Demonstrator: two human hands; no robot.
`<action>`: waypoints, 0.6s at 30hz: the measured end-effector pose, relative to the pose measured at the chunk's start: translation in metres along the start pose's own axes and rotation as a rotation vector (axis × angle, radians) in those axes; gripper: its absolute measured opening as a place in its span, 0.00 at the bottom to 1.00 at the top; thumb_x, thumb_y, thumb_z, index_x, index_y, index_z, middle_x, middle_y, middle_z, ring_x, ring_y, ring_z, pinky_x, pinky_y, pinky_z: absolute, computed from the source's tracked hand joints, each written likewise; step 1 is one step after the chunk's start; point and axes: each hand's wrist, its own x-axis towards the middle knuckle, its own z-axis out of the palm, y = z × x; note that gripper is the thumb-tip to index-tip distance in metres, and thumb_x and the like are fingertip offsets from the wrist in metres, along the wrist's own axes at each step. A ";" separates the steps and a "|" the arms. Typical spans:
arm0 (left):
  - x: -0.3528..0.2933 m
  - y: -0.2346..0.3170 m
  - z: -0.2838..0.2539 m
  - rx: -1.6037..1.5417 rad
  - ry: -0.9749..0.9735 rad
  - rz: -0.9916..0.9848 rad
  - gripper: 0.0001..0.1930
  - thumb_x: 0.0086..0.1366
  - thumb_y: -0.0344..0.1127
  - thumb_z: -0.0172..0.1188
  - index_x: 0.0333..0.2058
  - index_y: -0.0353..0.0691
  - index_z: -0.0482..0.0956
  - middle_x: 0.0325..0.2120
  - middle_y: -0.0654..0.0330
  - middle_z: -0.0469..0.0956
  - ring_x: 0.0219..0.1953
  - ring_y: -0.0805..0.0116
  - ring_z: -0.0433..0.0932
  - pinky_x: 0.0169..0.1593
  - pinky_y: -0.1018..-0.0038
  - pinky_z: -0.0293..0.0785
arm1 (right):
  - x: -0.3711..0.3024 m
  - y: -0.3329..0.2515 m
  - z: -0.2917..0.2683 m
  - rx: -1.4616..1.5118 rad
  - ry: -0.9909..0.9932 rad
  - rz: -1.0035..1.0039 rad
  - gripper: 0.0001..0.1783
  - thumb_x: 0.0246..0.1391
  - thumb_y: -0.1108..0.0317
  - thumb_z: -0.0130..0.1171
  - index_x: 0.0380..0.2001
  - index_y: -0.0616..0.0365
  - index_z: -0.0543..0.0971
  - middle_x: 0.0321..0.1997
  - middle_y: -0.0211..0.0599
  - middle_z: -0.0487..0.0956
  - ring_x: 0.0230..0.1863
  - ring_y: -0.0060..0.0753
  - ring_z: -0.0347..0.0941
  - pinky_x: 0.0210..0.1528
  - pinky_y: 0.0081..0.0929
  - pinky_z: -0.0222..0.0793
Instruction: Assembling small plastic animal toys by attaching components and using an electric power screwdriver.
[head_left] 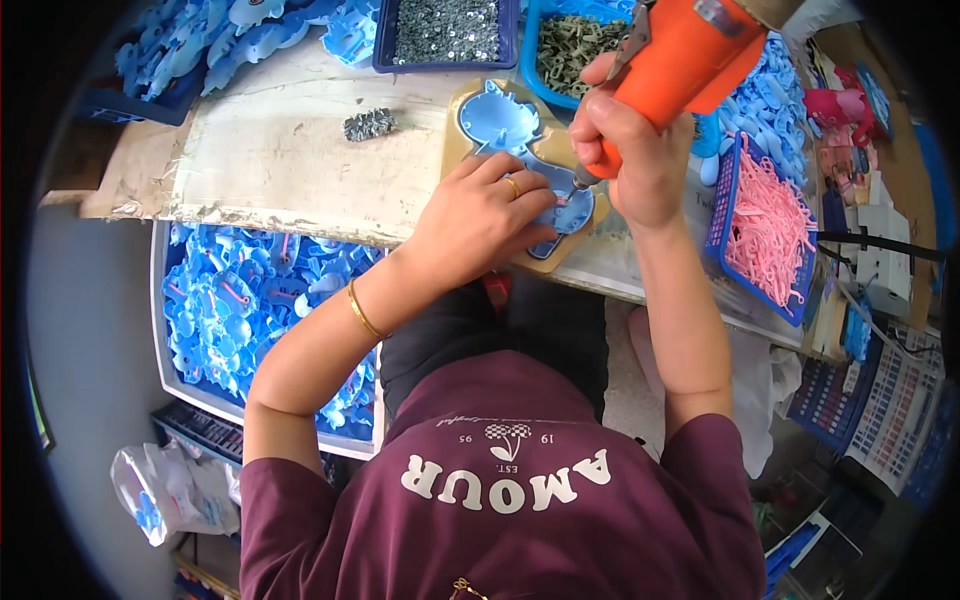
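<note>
An orange electric screwdriver [672,62] fills my right hand [632,140], whose fingers wrap round its body. Its tip points down and left at a blue plastic shell part [500,122] seated in a tan holding block [466,104]. Over the middle of that part lies my left hand [487,208], palm down with fingers stretched across it, a ring on one of them. The screwdriver's tip meets the part just right of my left fingertips; whether a screw sits under it is too small to tell.
Screws fill a dark blue tray [447,68]; a light blue basket [530,60] holds small greenish metal pieces. Pink strips lie in a blue basket [712,225] at right. A small metal clump [369,124] rests on the table. Below left stands a bin [160,320] of blue parts.
</note>
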 end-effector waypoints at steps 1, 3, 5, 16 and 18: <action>-0.001 0.000 0.001 -0.006 0.004 0.001 0.16 0.54 0.44 0.71 0.40 0.46 0.84 0.43 0.69 0.81 0.47 0.65 0.77 0.53 0.68 0.73 | 0.000 0.001 0.000 0.001 -0.002 0.003 0.16 0.56 0.67 0.60 0.44 0.66 0.74 0.23 0.36 0.76 0.19 0.23 0.69 0.23 0.21 0.65; -0.001 0.000 0.002 -0.004 0.008 -0.005 0.16 0.54 0.44 0.71 0.40 0.46 0.84 0.43 0.69 0.81 0.46 0.66 0.77 0.52 0.69 0.74 | -0.002 0.003 -0.001 0.018 0.008 -0.018 0.14 0.56 0.69 0.60 0.43 0.65 0.74 0.23 0.36 0.77 0.20 0.22 0.70 0.23 0.21 0.66; -0.001 0.000 0.002 -0.006 0.011 -0.010 0.15 0.54 0.43 0.71 0.40 0.46 0.84 0.43 0.69 0.82 0.46 0.66 0.77 0.52 0.69 0.74 | -0.005 0.007 0.002 -0.006 0.024 -0.054 0.13 0.56 0.70 0.60 0.42 0.65 0.74 0.23 0.36 0.77 0.20 0.22 0.70 0.23 0.21 0.66; -0.002 0.000 0.003 0.019 0.000 -0.011 0.15 0.56 0.43 0.69 0.41 0.46 0.84 0.41 0.69 0.81 0.44 0.66 0.77 0.51 0.68 0.76 | -0.009 0.017 0.007 -0.054 0.094 -0.152 0.10 0.57 0.71 0.60 0.39 0.64 0.74 0.24 0.35 0.77 0.19 0.19 0.70 0.21 0.19 0.66; -0.001 0.001 0.001 0.018 0.012 0.004 0.15 0.56 0.43 0.69 0.41 0.45 0.84 0.42 0.68 0.82 0.45 0.65 0.78 0.51 0.68 0.76 | -0.002 0.007 0.003 -0.035 -0.022 -0.038 0.11 0.59 0.70 0.61 0.41 0.65 0.75 0.25 0.33 0.77 0.23 0.18 0.72 0.24 0.19 0.68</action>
